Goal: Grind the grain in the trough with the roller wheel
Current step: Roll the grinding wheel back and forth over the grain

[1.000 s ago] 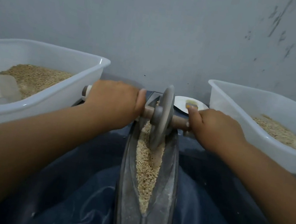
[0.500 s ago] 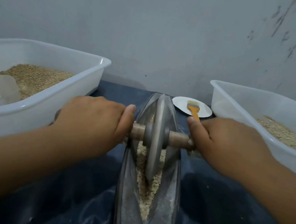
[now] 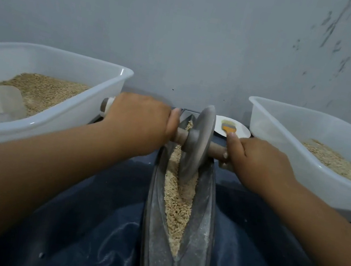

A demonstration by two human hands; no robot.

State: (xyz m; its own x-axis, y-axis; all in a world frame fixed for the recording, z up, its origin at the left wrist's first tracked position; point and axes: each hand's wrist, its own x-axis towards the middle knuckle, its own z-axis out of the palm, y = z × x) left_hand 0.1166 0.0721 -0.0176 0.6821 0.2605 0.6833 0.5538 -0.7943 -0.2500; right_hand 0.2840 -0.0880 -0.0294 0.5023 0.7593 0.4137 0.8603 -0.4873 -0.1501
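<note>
Rolling wheel [image 3: 197, 142] farther up trough [image 3: 201, 217]

We have a single view, from a camera worn on the head, so no second view shares any of the scene. It looks forward and down along both forearms, which enter from the lower corners. The trough [image 3: 176, 243] runs straight away from us down the middle, its near end close under the lens. The left hand [image 3: 139, 120] and right hand [image 3: 259, 162] sit mid-frame, near. Beyond them the grey wall [image 3: 196, 39] fills the upper half. The wide lens seems to bow the left tub [image 3: 39, 129] and right tub [image 3: 313, 184] at the edges.
</note>
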